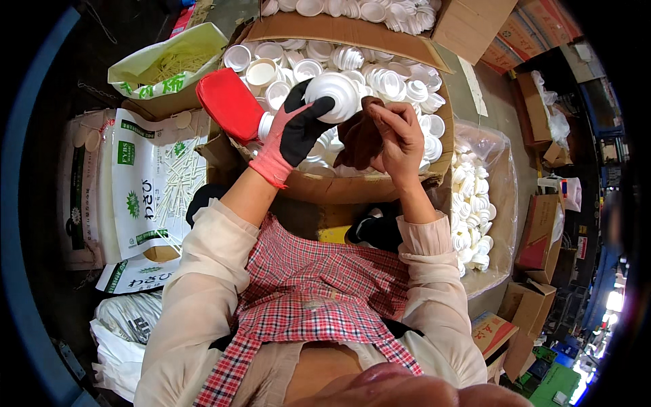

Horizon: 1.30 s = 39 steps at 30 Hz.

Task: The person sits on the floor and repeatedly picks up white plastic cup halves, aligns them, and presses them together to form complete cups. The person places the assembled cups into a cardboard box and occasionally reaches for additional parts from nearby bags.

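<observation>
My left hand [297, 133], in a pink glove with black palm and fingers, is closed around a stepped round white plastic piece [335, 95] that looks like a lid. Bare, my right hand [401, 136] pinches a dark brown cloth [358, 141] between thumb and fingers. The cloth hangs close to the white piece; whether they touch I cannot tell. Both hands are above an open cardboard box [339, 191] heaped with similar white round pieces [390, 83]. A red pouch-like thing [234, 105] rests at the box's left corner, beside my gloved hand.
At the left, thin white sticks [180, 173] lie on a printed white sheet [135, 197]. Behind them stands a bag [125, 73] of yellowish strands. A plastic-lined box [505, 224] of smaller white parts [472, 203] is at the right. Cartons [542, 234] stand farther right.
</observation>
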Motion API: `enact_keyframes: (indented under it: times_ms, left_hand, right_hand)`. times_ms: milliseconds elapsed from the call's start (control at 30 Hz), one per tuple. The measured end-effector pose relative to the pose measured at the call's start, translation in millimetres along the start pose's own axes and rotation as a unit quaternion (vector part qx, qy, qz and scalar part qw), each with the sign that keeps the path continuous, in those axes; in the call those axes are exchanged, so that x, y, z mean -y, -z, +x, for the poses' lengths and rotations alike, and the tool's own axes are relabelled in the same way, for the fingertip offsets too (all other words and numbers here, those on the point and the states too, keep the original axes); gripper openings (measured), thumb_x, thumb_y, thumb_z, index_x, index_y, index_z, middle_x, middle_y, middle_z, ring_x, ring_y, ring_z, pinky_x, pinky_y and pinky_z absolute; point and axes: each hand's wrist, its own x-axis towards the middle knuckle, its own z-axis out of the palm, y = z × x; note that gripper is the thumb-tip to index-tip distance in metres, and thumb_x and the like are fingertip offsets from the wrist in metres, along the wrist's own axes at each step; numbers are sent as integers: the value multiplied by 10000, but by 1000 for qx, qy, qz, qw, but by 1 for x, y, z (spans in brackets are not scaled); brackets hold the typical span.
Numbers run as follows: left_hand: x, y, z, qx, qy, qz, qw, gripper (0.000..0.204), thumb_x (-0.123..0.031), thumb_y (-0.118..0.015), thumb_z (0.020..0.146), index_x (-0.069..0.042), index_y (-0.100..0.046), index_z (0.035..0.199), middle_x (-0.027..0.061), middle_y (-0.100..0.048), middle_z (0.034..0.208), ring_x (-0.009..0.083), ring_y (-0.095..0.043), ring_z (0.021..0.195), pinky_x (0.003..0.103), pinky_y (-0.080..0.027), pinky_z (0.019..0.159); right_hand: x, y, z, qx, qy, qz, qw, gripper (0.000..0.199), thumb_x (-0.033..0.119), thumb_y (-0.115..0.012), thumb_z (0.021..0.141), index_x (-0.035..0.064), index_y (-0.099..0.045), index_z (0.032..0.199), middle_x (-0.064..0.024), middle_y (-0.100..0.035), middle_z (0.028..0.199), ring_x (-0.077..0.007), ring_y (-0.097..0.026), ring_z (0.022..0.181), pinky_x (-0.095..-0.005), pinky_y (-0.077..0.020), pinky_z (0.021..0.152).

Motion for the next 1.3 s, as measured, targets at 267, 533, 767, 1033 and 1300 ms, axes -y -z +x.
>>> enact_keyframes:
  times_ms: [267,533,767,1033,1300]
  left_hand:
    - [1,-4,-6,17,-49,223,973,494,-90,-750,763,3,-512,1186,66,-593,1072,152,-585,971,270,-514,793]
    - [13,6,-10,117,-53,463,877,547,-158,-799,663,-9,-580,1142,89,-640,1049,157,-599,951,304,-474,863]
    - [4,1,-3,-2,2,58,998,393,-107,-691,811,-10,-539,1161,72,-611,1054,194,-621,963,306,-522,818]
    - [2,-1,-6,38,82,9,996,378,-111,-675,831,5,-546,1167,106,-609,1102,213,-595,1042,357,-526,875]
    - [31,32,7,0,-11,105,994,298,-155,-621,882,7,-576,1128,89,-615,1065,195,-611,956,318,-520,805]
  right_hand:
    - [-6,-2,-6,3,32,-88,996,276,-86,-615,786,70,-708,994,-92,-581,889,-223,-590,794,-275,-472,696]
    - [18,3,17,243,123,-165,948,347,-60,-633,636,119,-719,920,-75,-542,938,-253,-527,885,-333,-466,768]
    - [-1,-2,-2,78,3,-69,995,309,-35,-604,826,84,-661,1105,-110,-564,918,-248,-577,847,-291,-469,762]
    - [-6,1,1,80,67,-142,984,378,-79,-593,724,63,-657,1069,-125,-538,921,-285,-559,843,-328,-476,746]
    - [2,-31,-22,87,194,-236,948,334,-24,-682,667,51,-662,991,-85,-550,902,-261,-534,803,-328,-455,680]
